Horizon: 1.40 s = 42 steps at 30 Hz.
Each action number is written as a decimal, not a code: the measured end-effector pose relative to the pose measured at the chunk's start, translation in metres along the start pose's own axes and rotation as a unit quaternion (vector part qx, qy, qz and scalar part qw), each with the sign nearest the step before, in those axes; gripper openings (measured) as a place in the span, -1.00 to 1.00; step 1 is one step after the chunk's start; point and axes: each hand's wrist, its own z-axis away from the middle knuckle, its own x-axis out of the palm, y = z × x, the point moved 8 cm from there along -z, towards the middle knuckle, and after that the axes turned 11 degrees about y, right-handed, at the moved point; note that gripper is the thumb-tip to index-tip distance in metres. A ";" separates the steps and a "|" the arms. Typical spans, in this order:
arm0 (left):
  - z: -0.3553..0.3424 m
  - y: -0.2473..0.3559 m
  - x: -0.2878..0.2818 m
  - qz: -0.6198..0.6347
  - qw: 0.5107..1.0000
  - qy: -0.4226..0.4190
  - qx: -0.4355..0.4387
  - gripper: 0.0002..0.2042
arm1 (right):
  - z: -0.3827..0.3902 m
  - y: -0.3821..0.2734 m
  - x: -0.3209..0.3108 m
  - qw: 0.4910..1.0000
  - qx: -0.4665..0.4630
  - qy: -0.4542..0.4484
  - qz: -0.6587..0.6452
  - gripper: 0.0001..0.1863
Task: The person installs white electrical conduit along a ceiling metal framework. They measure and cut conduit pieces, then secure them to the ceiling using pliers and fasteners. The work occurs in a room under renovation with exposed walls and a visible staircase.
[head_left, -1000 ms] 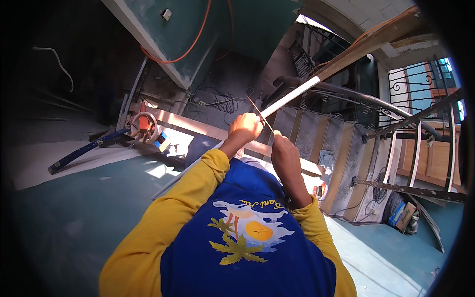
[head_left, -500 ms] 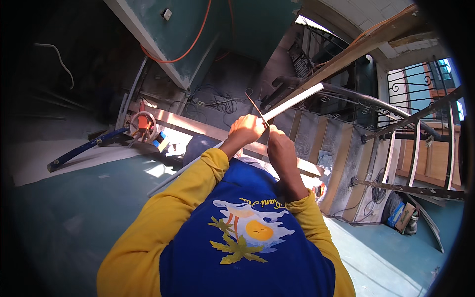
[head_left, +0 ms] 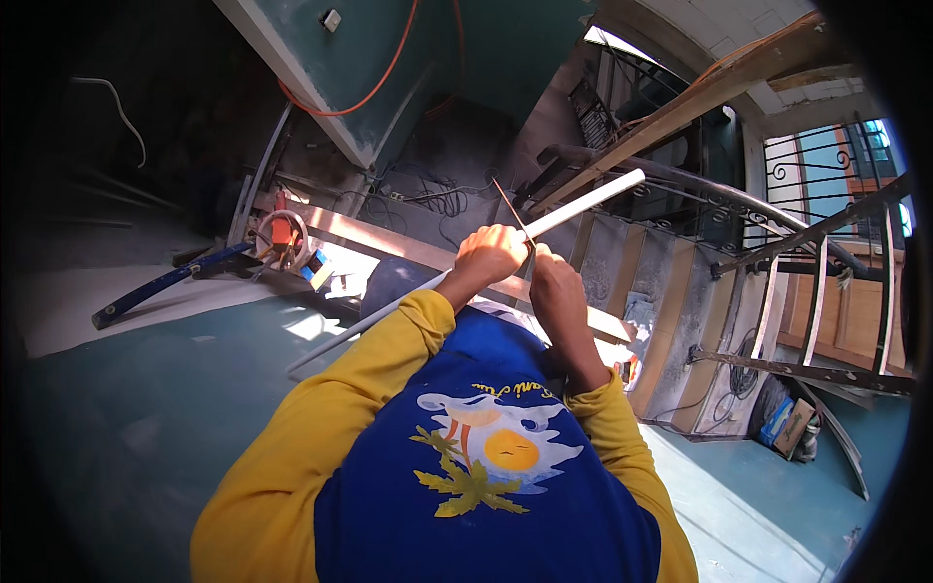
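Observation:
My left hand (head_left: 491, 255) is closed round a long white plastic pipe (head_left: 593, 202). The pipe slants from beyond my hands at the upper right down past my left forearm, which hides part of it. My right hand (head_left: 558, 291) is closed on the lower end of a thin, brownish hacksaw blade (head_left: 508, 206). That blade lies across the pipe just beside my left fist. Whether it has cut into the pipe is too small to tell.
A wooden plank (head_left: 360, 236) runs behind my hands. At the left are a red power tool (head_left: 284, 231) and a dark blue bar (head_left: 165, 287). Steps (head_left: 661, 291) and a metal railing (head_left: 807, 233) stand on the right. Cables (head_left: 437, 201) lie coiled on the floor ahead.
Both hands, the pipe and the blade have shifted very slightly to the right in the picture. My grips stay the same, and the blade still crosses the pipe.

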 end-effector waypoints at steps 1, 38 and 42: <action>-0.002 -0.010 -0.001 0.021 0.999 0.022 -0.019 -0.69 | -0.006 0.002 0.009 1.000 -0.005 -0.017 0.001 -0.77; -0.014 -0.045 -0.006 0.021 0.998 0.046 -0.029 -0.65 | 0.015 -0.026 -0.017 1.000 -0.014 -0.011 0.014 -0.77; 0.009 -0.018 -0.018 0.017 0.999 0.047 -0.018 -0.69 | 0.021 -0.023 -0.011 1.000 0.007 -0.019 0.014 -0.77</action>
